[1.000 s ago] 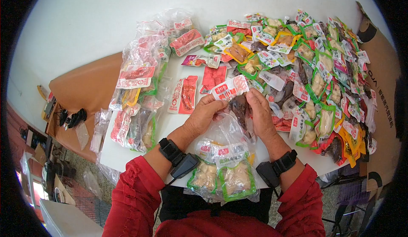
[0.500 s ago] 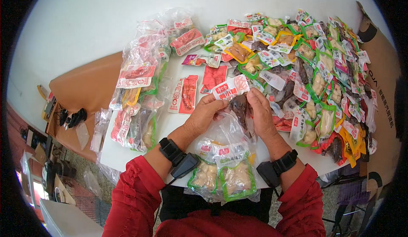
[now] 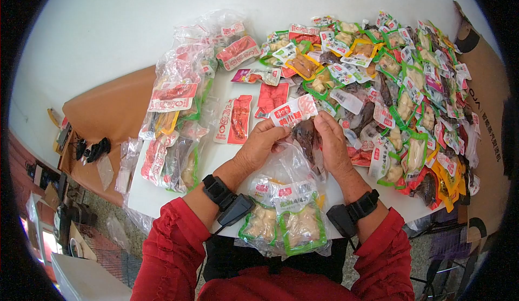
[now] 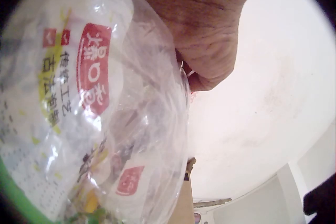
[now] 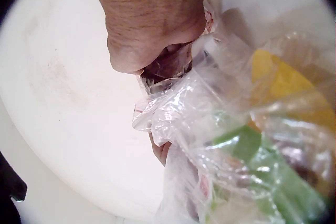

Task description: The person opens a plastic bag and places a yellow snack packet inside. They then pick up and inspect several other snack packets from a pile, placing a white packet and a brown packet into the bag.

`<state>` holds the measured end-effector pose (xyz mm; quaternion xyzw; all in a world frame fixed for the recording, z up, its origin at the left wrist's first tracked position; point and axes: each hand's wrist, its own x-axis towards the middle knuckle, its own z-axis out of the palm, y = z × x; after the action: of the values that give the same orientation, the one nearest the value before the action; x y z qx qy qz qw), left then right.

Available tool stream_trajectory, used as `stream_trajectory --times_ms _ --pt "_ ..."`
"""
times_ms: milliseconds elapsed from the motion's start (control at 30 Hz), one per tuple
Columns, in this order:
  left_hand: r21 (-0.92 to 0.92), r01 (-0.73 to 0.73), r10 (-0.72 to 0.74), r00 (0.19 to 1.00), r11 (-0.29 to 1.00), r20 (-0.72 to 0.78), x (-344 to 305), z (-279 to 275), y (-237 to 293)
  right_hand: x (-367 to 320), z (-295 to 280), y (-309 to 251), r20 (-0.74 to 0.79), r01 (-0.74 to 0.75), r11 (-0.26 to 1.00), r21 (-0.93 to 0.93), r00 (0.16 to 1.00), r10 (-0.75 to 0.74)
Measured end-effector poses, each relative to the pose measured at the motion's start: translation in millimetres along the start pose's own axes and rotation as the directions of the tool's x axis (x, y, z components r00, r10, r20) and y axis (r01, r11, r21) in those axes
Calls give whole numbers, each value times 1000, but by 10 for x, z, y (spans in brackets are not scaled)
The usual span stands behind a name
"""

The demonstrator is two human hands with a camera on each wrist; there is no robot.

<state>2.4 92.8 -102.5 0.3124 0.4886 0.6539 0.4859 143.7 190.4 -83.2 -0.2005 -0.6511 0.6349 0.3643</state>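
Between the two hands, a vacuum packet (image 3: 293, 112) with a white and red label and dark contents stands at the mouth of a clear plastic bag (image 3: 281, 163). The left hand (image 3: 261, 148) pinches the packet's left edge, with the bag film by its fingers. The right hand (image 3: 333, 144) grips the packet's right side. Green-edged packets of pale food (image 3: 301, 228) lie in the bag, near the person's lap. In the left wrist view the bag (image 4: 152, 77) hides most of the left fingers. Dark contents (image 5: 170, 64) show under the right hand (image 5: 157, 19).
A large heap of mixed packets (image 3: 400, 101) covers the table's right side. Filled clear bags (image 3: 175, 101) lie along the left. Red packets (image 3: 235, 120) rest between them on the white table (image 3: 224, 85). A cardboard box (image 3: 489, 139) stands at the right, a brown bench (image 3: 113, 106) at the left.
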Motion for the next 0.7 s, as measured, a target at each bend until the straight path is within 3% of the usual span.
stream_trajectory --times_ms 300,500,567,700 --pt "11 5 -5 1000 1000 17 -6 -2 8 16 -4 39 3 -1 999 35 1000 1" --pt "-12 2 -2 1000 1000 12 4 -8 -11 8 10 19 -25 78 997 -10 997 -78" --pt "-17 3 -3 1000 1000 14 4 -9 -11 -8 7 -14 -4 -25 999 24 1000 25" --pt "8 3 -3 999 1000 35 1 -21 3 -6 5 -11 -7 -30 999 30 1000 30"
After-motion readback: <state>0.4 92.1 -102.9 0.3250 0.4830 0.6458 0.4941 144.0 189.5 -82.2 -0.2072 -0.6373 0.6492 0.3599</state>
